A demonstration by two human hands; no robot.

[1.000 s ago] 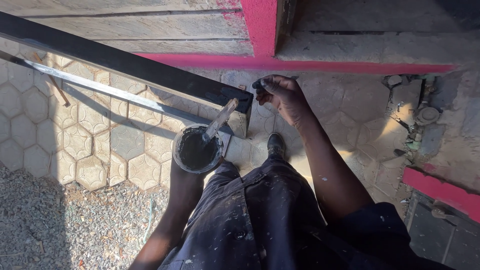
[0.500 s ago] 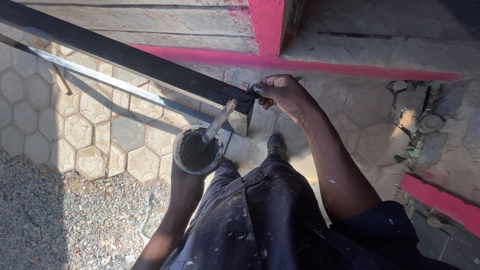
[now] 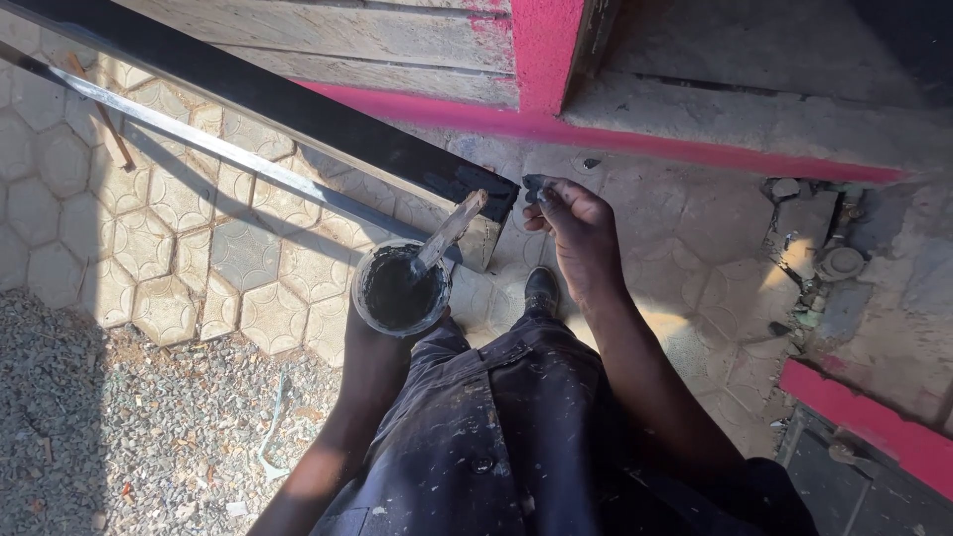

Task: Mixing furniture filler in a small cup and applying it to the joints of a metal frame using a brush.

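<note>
Now the right hand [image 3: 576,223], fingers pinched on a small dark applicator [image 3: 533,184], sits at three o'clock of the black steel bar's [image 3: 298,104] end; the bar runs toward ten o'clock. The left hand [image 3: 372,342] cups the paint tin [image 3: 399,290].

Sunlit hexagonal paving [image 3: 149,228], gravel [image 3: 129,427], pink-painted curb [image 3: 635,139], weathered wooden boards [image 3: 328,30].

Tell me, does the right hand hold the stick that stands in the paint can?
No, the stick leans free in the can; the right hand is beside it.
</note>
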